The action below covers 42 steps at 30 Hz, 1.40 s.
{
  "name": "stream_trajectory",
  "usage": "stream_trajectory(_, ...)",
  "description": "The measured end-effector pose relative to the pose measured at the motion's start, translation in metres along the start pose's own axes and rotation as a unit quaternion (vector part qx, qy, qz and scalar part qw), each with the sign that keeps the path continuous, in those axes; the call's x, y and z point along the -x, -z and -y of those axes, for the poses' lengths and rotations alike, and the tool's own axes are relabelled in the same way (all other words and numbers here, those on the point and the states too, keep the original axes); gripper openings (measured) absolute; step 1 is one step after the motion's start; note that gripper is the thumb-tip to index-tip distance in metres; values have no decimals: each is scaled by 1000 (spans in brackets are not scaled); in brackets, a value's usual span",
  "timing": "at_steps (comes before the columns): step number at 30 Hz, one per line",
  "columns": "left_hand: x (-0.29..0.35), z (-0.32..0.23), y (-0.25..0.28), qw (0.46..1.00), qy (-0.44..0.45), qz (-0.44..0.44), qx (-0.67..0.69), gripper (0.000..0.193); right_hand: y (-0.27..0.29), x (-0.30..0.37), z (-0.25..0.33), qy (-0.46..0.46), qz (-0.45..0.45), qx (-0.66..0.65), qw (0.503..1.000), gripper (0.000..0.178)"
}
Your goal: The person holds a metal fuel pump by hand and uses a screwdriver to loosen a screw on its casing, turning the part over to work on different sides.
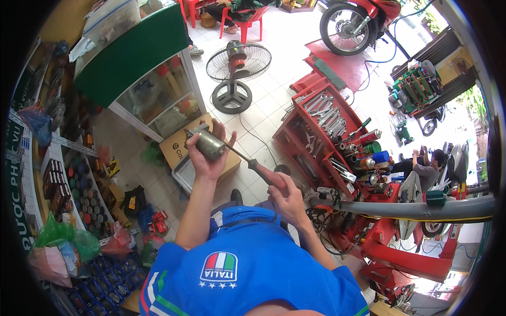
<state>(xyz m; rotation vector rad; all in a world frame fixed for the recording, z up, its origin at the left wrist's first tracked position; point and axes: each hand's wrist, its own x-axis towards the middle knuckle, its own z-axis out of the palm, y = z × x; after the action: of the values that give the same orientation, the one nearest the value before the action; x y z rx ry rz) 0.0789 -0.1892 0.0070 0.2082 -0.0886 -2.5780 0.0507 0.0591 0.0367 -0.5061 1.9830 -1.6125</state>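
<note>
My left hand is raised in front of my chest, its fingers wrapped round a starter motor, a dull grey metal cylinder with a narrower end pointing up and left. My right hand grips a screwdriver by its worn reddish handle. Its dark shaft runs up and left to the motor's side by my left fingers. Whether the tip touches the motor I cannot tell, since the fingers cover it.
Below my hands are a cardboard box and a glass-fronted cabinet. A fan stands ahead. To the right are a red tool cart with spanners and spray cans, a grey pipe and a motorcycle. Shelves line the left.
</note>
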Motion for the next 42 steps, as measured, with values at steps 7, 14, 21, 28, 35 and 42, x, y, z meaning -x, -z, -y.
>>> stream_trajectory(7,-4,-4,8,997,8,4,77,35,-4,-1,-2,-16,16,-74,997,50)
stream_trajectory(14,-5,-4,10,996,12,20,81,33,11,-3,-33,-221,105,-262,934,46)
stream_trajectory(21,7,13,-39,998,-28,-47,-25,31,-6,3,-9,14,-34,-32,999,28)
stream_trajectory(28,-5,1,0,996,30,49,70,31,-10,11,2,2,-45,-43,998,53)
stream_trajectory(35,-4,1,1,994,33,57,82,34,14,6,-21,-222,136,-264,929,54)
stream_trajectory(42,3,9,-24,1000,-9,22,-11,47,-11,14,-4,-85,-21,-80,993,34)
